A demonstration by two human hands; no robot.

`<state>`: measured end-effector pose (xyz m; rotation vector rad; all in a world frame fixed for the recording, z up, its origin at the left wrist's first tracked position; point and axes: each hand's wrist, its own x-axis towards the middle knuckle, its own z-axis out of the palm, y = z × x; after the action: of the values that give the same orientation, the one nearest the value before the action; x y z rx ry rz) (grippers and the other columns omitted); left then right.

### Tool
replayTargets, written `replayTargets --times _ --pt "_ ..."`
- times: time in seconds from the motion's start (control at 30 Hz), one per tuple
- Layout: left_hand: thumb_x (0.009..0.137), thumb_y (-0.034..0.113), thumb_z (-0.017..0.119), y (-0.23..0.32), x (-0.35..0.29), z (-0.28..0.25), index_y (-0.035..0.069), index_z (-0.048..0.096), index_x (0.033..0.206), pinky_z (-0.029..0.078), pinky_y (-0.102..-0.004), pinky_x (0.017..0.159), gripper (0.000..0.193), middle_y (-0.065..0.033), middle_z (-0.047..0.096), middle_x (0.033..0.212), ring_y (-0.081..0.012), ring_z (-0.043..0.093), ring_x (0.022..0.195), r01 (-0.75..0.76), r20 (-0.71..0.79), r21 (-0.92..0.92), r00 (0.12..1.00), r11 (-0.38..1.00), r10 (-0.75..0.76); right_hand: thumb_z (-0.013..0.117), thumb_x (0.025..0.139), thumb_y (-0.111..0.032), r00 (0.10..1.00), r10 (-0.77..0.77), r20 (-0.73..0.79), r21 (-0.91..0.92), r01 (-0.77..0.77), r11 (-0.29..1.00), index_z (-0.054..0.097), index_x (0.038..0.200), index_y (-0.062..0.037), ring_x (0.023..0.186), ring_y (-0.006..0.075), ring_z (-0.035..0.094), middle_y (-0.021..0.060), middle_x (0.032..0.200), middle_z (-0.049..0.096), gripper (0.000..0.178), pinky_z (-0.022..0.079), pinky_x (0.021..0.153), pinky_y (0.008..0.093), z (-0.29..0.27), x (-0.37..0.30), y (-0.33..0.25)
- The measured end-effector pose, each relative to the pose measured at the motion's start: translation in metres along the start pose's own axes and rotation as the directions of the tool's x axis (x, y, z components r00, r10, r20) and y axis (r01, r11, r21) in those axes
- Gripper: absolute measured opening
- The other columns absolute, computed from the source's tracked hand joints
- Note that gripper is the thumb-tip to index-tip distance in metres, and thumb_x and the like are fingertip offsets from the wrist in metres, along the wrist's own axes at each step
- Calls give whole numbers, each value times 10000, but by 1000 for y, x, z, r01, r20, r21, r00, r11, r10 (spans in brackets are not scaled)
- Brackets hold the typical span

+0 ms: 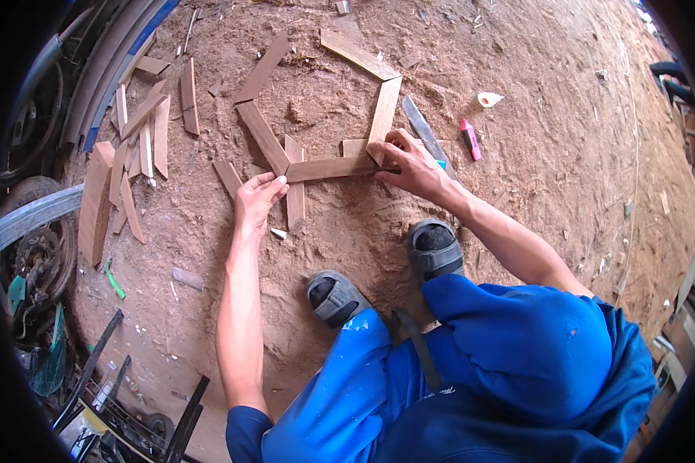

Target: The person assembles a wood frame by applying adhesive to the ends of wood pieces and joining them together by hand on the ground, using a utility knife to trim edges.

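Note:
Several mitred wooden strips lie end to end on the dirt as an incomplete ring, with a gap at its far side. The near strip (330, 169) runs between my two hands. My left hand (261, 194) pinches its left end, where it meets the left strip (263, 139). At the other end, my right hand (413, 163) has its fingers closed around the corner with the right strip (384, 110). Short wood pieces lie under both near corners, one of them a flat scrap (295, 202). Another strip (263, 68) and a far strip (359, 54) extend the ring away from me.
Loose wood offcuts (161, 137) and a thick block (96, 204) are piled at left. Right of the ring lie a metal ruler-like strip (425, 127), a pink marker (470, 140) and a small white bottle tip (489, 99). Metal parts and wheels (42, 258) crowd the left edge.

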<state>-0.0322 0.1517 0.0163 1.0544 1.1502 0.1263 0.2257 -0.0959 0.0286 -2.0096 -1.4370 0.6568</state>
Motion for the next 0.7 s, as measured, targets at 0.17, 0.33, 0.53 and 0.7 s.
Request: replayTargets --times 0.17,0.33,0.53,0.7 --pt "922 53 766 -2 0 1 -71 612 1191 619 -252 835 333 -141 727 1039 -181 733 899 -7 -4 -9 1000 1000 7 813 827 -225 995 -95 -17 -38 94 995 638 1339 -136 1117 328 606 138 1208 567 549 529 965 429 0 2 10" --pt "913 61 781 -3 0 0 -74 626 1183 614 -247 813 339 -150 740 1023 -177 736 878 -12 -18 -27 1000 1000 12 796 866 -266 986 -165 -18 -76 163 984 660 1321 -113 1073 316 632 136 1231 570 500 543 947 426 3 3 19" --pt "907 66 788 -4 1 -1 -74 636 1173 612 -248 800 337 -140 746 1011 -172 737 871 -23 -12 -25 1000 999 23 783 892 -308 974 -222 -37 -95 218 971 665 1321 -107 1046 318 647 141 1238 571 489 554 926 421 5 4 26" --pt "914 48 773 0 2 -2 -57 639 1151 625 -256 821 291 -132 731 1023 -182 737 891 -10 2 6 1000 1000 10 777 897 -304 970 -232 -67 -98 225 969 674 1310 -100 1044 320 650 139 1223 581 472 559 915 425 8 2 26"
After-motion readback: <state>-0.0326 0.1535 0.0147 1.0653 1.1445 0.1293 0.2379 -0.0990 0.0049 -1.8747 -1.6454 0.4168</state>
